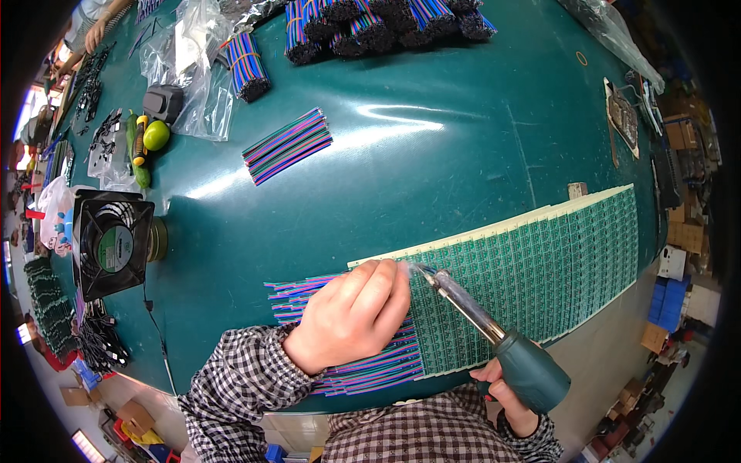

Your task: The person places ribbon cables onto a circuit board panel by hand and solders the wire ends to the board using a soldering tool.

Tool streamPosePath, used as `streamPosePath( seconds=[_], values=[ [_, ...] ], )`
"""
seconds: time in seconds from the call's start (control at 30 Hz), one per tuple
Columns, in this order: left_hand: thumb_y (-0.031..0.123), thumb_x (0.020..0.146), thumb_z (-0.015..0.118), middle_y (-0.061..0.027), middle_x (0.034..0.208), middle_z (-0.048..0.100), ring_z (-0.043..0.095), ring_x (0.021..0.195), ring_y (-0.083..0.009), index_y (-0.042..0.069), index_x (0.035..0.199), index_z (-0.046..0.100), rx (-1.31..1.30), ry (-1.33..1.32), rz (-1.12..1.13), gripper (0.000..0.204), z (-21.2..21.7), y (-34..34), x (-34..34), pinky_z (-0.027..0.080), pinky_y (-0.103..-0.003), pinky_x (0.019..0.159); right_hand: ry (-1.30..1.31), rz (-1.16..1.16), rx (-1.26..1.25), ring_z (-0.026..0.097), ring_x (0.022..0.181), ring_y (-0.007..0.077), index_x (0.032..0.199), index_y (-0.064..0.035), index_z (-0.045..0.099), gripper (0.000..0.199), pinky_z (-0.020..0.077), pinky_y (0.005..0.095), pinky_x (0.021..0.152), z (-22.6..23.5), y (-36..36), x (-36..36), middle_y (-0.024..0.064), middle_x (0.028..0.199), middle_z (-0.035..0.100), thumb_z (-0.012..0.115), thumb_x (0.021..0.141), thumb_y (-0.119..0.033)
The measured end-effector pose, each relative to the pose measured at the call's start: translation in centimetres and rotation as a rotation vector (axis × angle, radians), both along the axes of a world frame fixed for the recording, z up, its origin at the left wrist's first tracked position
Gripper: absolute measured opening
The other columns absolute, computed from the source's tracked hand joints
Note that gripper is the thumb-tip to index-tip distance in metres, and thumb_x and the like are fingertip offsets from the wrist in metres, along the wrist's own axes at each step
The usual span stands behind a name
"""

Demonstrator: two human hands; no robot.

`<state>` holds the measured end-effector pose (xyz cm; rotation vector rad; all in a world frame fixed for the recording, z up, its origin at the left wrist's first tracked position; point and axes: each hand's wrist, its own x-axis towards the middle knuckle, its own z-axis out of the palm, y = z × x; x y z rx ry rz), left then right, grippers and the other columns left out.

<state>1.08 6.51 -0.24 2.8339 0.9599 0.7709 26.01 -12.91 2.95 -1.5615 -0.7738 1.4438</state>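
Left hand (pixel 351 316): fingers curled narrow, tips pinched together at the left edge of the green circuit-board panel (pixel 540 262). What they pinch is too small to resolve; probably solder wire or a single wire end, judging by the wisp of smoke right at the fingertips. The heel of the hand rests on the row of multicolour ribbon wires (pixel 370 370), which likely steadies the hand and keeps the wires flat.

Right hand (pixel 505 393): fingers wrapped closed around the dark green handle of the soldering iron (pixel 494 332). The iron slants up and left from the handle, so its tip meets the panel's left edge just beside the left fingertips, touching or nearly so. The shallow angle probably keeps the tip in sight.

The wires lie side by side under and left of the left hand, ends butted against the panel's left edge, apparently one per pad.

Further from the panel on the green desk (pixel 432 154): a loose cut bundle of ribbon wire (pixel 287 145) up-left, tied bundles (pixel 370 27) at the far edge, a black fan (pixel 113 245) well left, facing the panel, likely for fumes.
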Motion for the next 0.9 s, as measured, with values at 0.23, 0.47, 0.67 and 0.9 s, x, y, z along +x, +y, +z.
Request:
streamPosePath(
  seconds=[0.23, 0.47, 0.67, 0.9],
  values=[
    [0.004, 0.077, 0.071, -0.0130, 0.103, 0.069, 0.071, 0.088, -0.0235, -0.004, 0.109, 0.074, -0.009, -0.004, -0.004, 0.032, -0.2, 0.2, 0.2, 0.059, -0.031, 0.071, 0.012, -0.017, -0.059, 0.064, 0.095, 0.0246, 0.106, 0.0029, 0.060, 0.039, 0.0606, 0.0491, 0.094, 0.1, -0.1, 0.2, 0.0128, 0.096, 0.060, 0.075, 0.097, -0.032],
    [0.006, 0.078, 0.071, -0.0124, 0.104, 0.069, 0.071, 0.091, -0.0242, -0.003, 0.108, 0.074, -0.016, 0.016, 0.014, 0.032, 0.6, 0.0, 0.1, 0.059, -0.032, 0.073, 0.110, -0.129, 0.114, 0.067, 0.086, 0.0255, 0.108, 0.0065, 0.058, 0.044, 0.0653, 0.0496, 0.082, -0.3, 1.0, 0.4, 0.0137, 0.091, 0.060, 0.074, 0.097, -0.033],
    [0.001, 0.076, 0.075, -0.0112, 0.107, 0.070, 0.070, 0.094, -0.0280, 0.005, 0.113, 0.075, -0.126, -0.200, 0.164, 0.037, 3.4, 2.7, -1.3, 0.058, -0.037, 0.080, 0.195, -0.293, 0.240, 0.067, 0.077, 0.0242, 0.143, 0.0147, 0.040, 0.071, 0.0677, 0.0465, 0.071, -0.8, 1.5, 0.9, 0.0131, 0.088, 0.058, 0.070, 0.100, -0.033],
    [0.005, 0.086, 0.077, -0.0113, 0.089, 0.063, 0.066, 0.080, -0.0317, 0.003, 0.093, 0.068, -0.329, -0.198, 0.386, 0.012, -0.8, 9.7, -4.2, 0.053, -0.040, 0.071, 0.321, -0.292, 0.318, 0.067, 0.078, 0.0227, 0.145, 0.0097, 0.042, 0.061, 0.0676, 0.0455, 0.070, -2.4, 1.1, 2.5, 0.0107, 0.089, 0.058, 0.063, 0.105, -0.031]
  ],
)
